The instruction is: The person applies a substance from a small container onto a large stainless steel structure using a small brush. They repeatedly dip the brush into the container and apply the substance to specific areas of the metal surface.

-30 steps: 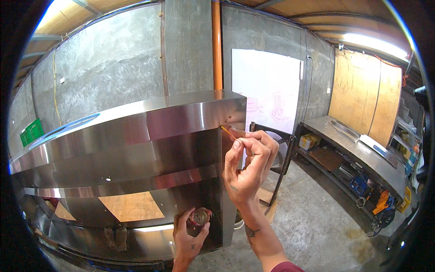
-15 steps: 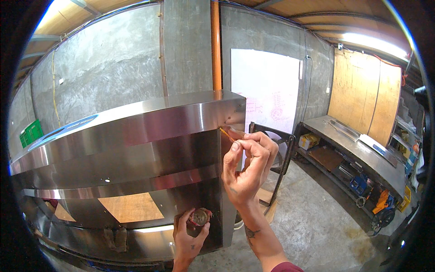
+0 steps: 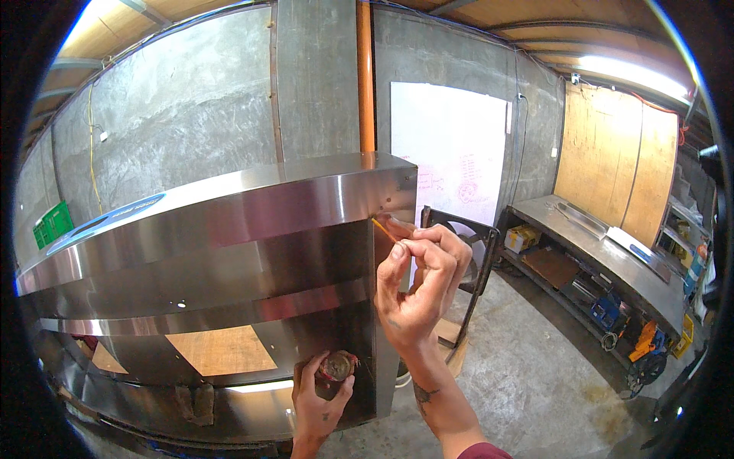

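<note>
My right hand (image 3: 422,284) is raised and closed in a pinch around a thin orange stick (image 3: 384,230). The tip of the stick meets the lower edge of a large stainless steel unit (image 3: 290,200), close to its right end corner. A few small dark spots mark the steel just above the tip. Lower and to the left, my left hand (image 3: 319,402) wraps its fingers round a small round pot (image 3: 337,366) with a reddish rim. Its mouth faces up and shows a murky grey-brown inside. Whether the stick ends in bristles is too small to tell.
Behind my right hand stands a black-framed fan-like object (image 3: 483,256). A whiteboard (image 3: 447,138) leans near the grey wall. On the right, a long metal workbench (image 3: 569,229) carries tools on its lower shelf. A green crate (image 3: 51,225) sits at the far left.
Almost nothing differs. The stick's tip stays at the same corner of the steel, with only a tiny shift of my right fingers. My left hand holds the pot in place.
</note>
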### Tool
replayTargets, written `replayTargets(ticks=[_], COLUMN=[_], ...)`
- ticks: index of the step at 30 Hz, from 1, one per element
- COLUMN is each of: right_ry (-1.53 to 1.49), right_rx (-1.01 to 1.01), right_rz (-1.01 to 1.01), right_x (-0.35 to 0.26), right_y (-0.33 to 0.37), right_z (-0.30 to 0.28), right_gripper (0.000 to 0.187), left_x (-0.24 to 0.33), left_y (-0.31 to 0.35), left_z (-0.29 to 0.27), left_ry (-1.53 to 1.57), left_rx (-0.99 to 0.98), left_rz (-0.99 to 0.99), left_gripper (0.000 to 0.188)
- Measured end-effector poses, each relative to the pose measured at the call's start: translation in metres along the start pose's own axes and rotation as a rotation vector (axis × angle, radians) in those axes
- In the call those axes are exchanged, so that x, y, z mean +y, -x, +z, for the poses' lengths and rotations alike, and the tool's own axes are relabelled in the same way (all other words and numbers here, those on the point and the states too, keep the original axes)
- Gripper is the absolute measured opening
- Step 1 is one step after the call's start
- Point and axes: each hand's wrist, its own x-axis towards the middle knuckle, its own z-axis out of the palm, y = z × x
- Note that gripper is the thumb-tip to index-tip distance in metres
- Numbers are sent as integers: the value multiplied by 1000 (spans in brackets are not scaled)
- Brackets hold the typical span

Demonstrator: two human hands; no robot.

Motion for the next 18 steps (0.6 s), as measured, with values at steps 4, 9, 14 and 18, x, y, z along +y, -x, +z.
replayTargets(ticks=[4,9,14,18], right_ry=[-27,-26,-26,-13], right_rx=[15,24,43,-33], right_rz=[-11,-7,-13,4], right_x=[2,1,4,-2], right_y=[2,1,4,-1], right_z=[3,3,5,1], right_gripper=[35,34,33,21], left_x=[4,1,0,-2], left_y=[-1,-1,-1,-2], left_z=[-1,-1,-1,-1], left_ry=[18,33,33,17], left_rx=[-2,-2,7,18], left_rz=[-10,-31,-22,6], left_gripper=[66,65,65,65])
